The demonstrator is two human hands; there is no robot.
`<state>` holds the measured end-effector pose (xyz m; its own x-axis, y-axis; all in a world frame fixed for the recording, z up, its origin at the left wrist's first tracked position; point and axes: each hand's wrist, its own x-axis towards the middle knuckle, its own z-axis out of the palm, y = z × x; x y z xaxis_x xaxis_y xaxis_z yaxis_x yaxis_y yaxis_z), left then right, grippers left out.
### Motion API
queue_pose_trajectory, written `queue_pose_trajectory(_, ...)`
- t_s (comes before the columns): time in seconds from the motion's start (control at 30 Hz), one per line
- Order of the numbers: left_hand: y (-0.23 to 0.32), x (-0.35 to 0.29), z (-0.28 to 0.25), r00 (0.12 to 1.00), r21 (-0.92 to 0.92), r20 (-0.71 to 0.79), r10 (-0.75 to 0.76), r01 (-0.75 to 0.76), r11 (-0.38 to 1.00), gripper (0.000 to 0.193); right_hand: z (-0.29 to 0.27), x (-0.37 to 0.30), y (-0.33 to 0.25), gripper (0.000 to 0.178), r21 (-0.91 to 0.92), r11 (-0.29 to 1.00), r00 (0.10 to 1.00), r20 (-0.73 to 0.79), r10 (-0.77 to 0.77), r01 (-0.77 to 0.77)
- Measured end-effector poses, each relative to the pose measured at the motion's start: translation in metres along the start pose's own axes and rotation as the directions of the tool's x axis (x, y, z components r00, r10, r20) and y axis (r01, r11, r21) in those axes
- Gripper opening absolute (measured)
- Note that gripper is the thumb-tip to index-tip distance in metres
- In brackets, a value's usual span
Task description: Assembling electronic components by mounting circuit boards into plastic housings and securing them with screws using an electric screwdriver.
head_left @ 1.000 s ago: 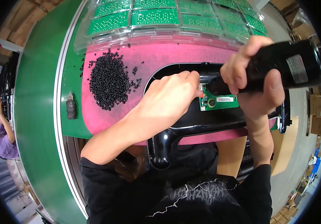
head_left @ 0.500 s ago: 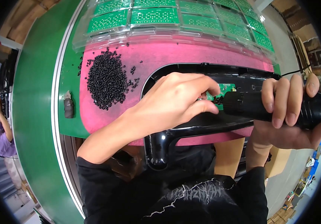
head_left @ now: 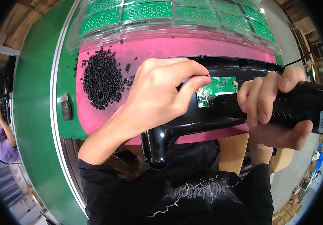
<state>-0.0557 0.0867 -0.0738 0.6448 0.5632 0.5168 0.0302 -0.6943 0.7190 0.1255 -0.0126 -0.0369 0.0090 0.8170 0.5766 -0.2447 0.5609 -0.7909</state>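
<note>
My right hand (head_left: 266, 97) is wrapped round a black power screwdriver (head_left: 293, 105), whose nose points left over a green circuit board (head_left: 221, 85). The tool's tip is at the board's lower left part, by a dark round spot; whether it touches is hard to tell. The board lies inside a glossy black plastic housing (head_left: 191, 127) with a handle-like leg toward me. Just left of the board, my left hand (head_left: 157, 88) has thumb and forefinger pinched together; anything between them is hidden. Beyond its wrist lies a heap of small black screws (head_left: 102, 80).
Under the housing is a pink mat (head_left: 150, 41) on a green table (head_left: 37, 93). Clear plastic trays (head_left: 131, 28) with green circuit boards stand at the back. A small dark wrapped object (head_left: 67, 109) lies left of the mat. Another person (head_left: 5, 144) works at far left.
My left hand has drawn back to the left from the screwdriver's tip, uncovering more of the board. The screwdriver in my right hand has moved left, its nose now farther over the board.
</note>
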Motion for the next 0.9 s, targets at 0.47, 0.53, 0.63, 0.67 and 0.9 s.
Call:
queue_pose_trajectory(0.47, -0.001, -0.005, 0.005, 0.966, 0.143, 0.201, -0.164, 0.136, 0.98, 0.007, 0.027, 0.01, -0.003, 0.067, -0.138, 0.938, 0.942, -0.156, 0.297, -0.319)
queue_pose_trajectory(0.53, -0.004, -0.006, 0.005, 0.965, 0.151, 0.22, -0.141, 0.109, 0.983, 0.008, 0.021, 0.014, -0.005, 0.07, -0.197, 0.882, 0.904, -0.099, 0.417, -0.428)
queue_pose_trajectory(0.63, -0.007, -0.007, 0.005, 0.97, 0.14, 0.226, -0.094, 0.063, 0.988, 0.009, 0.022, 0.013, -0.005, 0.072, -0.254, 0.876, 0.912, -0.142, 0.385, -0.41)
queue_pose_trajectory(0.67, -0.007, -0.008, 0.005, 0.967, 0.115, 0.246, -0.072, 0.044, 0.992, 0.01, 0.022, 0.011, -0.003, 0.072, -0.252, 0.878, 0.914, -0.139, 0.382, -0.406)
queue_pose_trajectory(0.9, -0.004, -0.003, 0.005, 0.939, -0.055, 0.333, 0.084, -0.07, 0.996, 0.017, 0.008, 0.004, -0.016, 0.056, 0.124, 0.992, 0.986, -0.163, 0.019, 0.001)
